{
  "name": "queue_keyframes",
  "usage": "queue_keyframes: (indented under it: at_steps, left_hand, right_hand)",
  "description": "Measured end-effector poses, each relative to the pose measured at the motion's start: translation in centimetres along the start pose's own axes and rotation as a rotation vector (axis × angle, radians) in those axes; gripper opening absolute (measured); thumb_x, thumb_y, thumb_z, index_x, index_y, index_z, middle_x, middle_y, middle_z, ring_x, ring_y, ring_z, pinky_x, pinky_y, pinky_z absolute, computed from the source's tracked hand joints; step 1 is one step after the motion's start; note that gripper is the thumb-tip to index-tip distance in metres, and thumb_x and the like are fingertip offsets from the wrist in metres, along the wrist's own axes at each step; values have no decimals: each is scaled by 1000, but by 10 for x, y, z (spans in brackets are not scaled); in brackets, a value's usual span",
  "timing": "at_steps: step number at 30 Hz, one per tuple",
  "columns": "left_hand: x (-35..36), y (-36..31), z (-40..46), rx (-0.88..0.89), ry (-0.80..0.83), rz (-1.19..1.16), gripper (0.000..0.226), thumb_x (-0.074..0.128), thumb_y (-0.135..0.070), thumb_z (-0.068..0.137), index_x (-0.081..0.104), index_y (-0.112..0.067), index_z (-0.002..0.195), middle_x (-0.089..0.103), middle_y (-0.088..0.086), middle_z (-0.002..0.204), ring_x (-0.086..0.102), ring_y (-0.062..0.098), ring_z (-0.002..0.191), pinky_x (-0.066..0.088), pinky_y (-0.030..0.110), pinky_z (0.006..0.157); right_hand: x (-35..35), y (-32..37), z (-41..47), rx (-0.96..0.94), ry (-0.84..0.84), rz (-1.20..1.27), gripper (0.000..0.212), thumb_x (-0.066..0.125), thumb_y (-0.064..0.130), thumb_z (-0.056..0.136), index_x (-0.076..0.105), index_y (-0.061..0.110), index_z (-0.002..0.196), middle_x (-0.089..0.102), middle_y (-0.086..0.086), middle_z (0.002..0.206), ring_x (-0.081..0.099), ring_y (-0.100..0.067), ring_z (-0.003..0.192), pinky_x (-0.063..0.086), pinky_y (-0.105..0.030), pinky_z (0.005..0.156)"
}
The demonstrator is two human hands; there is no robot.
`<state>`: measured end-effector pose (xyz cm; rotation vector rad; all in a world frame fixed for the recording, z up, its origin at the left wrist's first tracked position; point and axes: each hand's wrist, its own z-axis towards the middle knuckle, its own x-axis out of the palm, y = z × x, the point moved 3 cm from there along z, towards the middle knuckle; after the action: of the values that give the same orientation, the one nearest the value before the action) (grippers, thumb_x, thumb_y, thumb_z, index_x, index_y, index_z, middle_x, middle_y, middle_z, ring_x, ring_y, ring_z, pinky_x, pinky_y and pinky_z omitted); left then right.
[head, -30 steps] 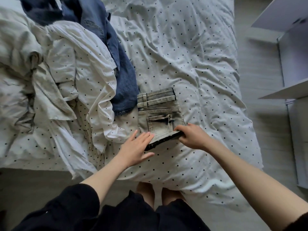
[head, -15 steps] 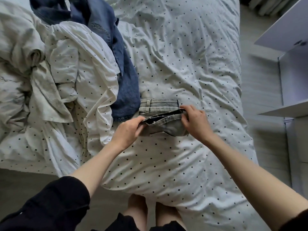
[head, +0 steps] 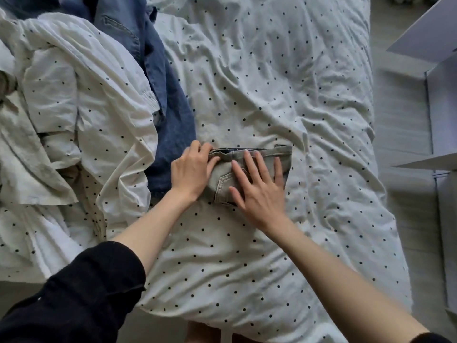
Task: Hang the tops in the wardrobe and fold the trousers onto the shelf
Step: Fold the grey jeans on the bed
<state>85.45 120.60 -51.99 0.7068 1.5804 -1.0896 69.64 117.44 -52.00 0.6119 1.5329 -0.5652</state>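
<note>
A pair of grey-green denim trousers (head: 264, 154) lies folded into a small flat bundle on the dotted duvet (head: 284, 95), near the middle of the head view. My right hand (head: 257, 186) lies flat on top of the bundle with straight, spread fingers. My left hand (head: 193, 170) is at the bundle's left end, its fingertips curled round the folded edge there. A blue denim garment (head: 170, 115) lies just left of the trousers. Further left sits a crumpled white dotted top (head: 81, 100).
More pale crumpled clothing (head: 22, 154) fills the bed's left side. White wardrobe shelves (head: 430, 162) and panels stand at the right, past a strip of grey floor (head: 400, 115). The bed's near edge is right in front of my legs.
Both hands lifted the trousers' near end and folded it away from me onto the waistband. The bundle is now half as long, with my right hand flat on it and my left at its edge.
</note>
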Motion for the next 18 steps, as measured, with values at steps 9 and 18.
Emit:
queue_keyframes:
  at_steps: [9,18]
  left_hand:
    - [60,-5,-34,404,169,314,63,22,-44,95,40,-3,140,34,13,149,29,27,139,23,53,111]
    - [76,12,-21,461,427,447,75,28,-31,97,-30,-3,135,-31,14,147,-24,31,139,-11,48,113]
  right_hand:
    - [65,-14,28,-40,259,-94,62,17,52,93,20,24,148,23,-7,156,20,-28,144,3,-61,111]
    - [44,-16,14,-114,163,-64,68,55,47,87,39,10,143,35,-10,150,30,-24,140,19,-58,111]
